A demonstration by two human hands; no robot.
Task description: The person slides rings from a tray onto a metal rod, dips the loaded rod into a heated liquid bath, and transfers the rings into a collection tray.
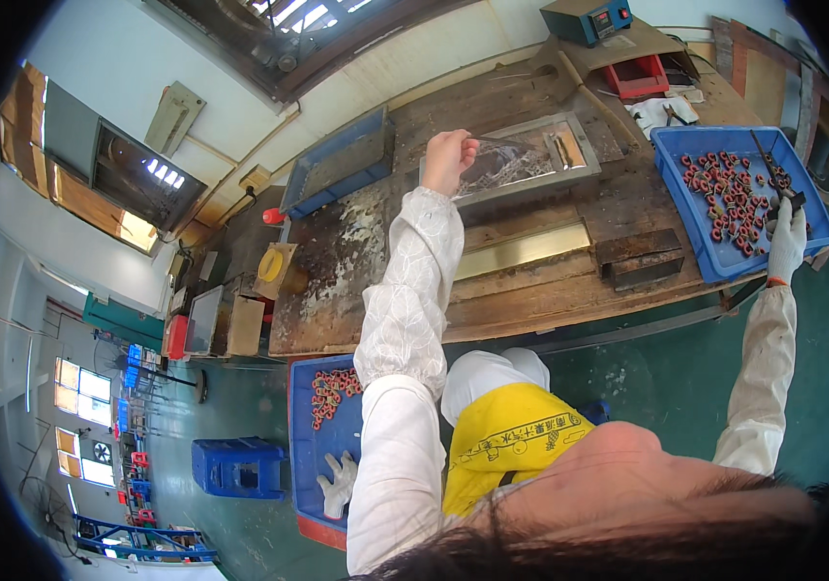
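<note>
My left hand (448,161), bare with a white sleeve, is closed in a fist. It grips a thin dark strip (503,142) that reaches right over a metal-framed pot (584,172) set in the bench, with a shiny, crusted surface inside. At the far right, my right hand (787,237) wears a white glove. Its fingers are closed on a long dark tongs-like tool (770,167), whose exact kind I cannot make out. Beneath that tool, a blue tray (671,145) holds many small red ring-shaped coil parts (727,198).
An empty-looking blue bin (337,167) stands at the bench's back left. A brass-coloured bar (521,252) and a dark metal block (640,259) lie near its front edge. Lower left, a blue crate (306,450) holds more coils and a white glove (338,484). A control box (586,19) sits behind.
</note>
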